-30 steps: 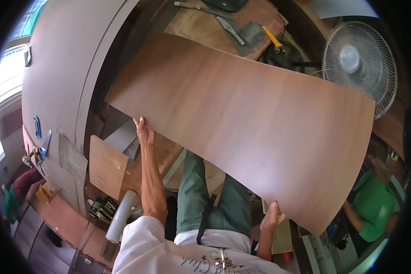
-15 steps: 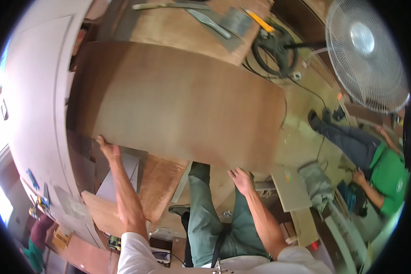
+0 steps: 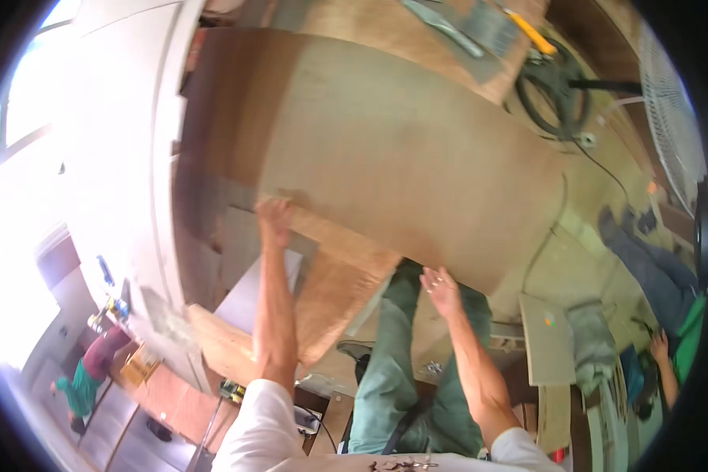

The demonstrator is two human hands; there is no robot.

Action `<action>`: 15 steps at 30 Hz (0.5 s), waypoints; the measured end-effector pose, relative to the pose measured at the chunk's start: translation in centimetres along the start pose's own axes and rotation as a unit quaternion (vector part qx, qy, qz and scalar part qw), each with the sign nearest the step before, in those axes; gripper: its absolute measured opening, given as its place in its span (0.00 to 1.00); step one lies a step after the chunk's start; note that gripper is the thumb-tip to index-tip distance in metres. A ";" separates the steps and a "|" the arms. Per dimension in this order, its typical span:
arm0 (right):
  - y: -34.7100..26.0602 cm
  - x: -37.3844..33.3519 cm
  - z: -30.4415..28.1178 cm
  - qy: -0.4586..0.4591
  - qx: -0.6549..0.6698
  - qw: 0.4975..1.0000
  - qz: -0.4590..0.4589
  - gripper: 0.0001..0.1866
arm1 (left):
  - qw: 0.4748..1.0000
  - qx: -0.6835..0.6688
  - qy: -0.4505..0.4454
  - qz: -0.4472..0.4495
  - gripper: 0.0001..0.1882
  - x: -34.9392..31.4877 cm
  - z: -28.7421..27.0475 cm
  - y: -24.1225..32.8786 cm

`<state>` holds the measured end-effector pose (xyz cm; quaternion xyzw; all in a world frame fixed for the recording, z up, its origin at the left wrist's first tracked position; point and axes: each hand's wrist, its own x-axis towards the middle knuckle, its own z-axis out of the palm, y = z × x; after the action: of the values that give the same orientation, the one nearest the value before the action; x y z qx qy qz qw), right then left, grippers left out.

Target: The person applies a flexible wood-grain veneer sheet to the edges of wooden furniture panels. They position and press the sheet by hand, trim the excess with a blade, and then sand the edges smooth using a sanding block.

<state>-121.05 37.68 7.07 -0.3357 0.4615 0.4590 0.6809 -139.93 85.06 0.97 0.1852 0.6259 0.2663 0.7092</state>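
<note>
A large flat brown wooden board spans the middle of the view, its near edge slanting down to the right. My left hand is at the left part of that near edge, its fingers somewhat blurred against the wood. Farther right along the same edge, my right hand grips the board with fingertips at its rim. Under and in front of the board lies a lighter brown wooden surface, beside a pale flat panel.
A bench at the back bears a metal blade-like tool and a yellow-handled cutter. A fan stands right, above its round black base. A co-worker's green sleeve shows right; another person is at far left.
The view has swung left, so board, fan and bench sit farther right in it. My left hand appears to have slid rightward along the board's near edge, which now slants more steeply.
</note>
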 end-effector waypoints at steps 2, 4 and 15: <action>-0.9 -0.3 0.2 0.023 -0.016 1.000 0.012 0.08 | 0.992 0.012 0.125 -0.024 0.32 -1.4 4.4 0.3; 0.2 1.1 1.6 0.015 -0.021 0.999 0.027 0.09 | 0.993 0.002 0.115 -0.010 0.30 -0.6 1.9 3.9; 0.6 3.7 1.0 0.005 -0.019 1.000 0.009 0.11 | 0.991 -0.046 -0.063 0.104 0.25 -0.8 5.0 4.8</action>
<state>-120.73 39.94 3.94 -0.3462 0.4592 0.4724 0.6679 -135.77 88.74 5.20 0.2328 0.5444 0.3553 0.7234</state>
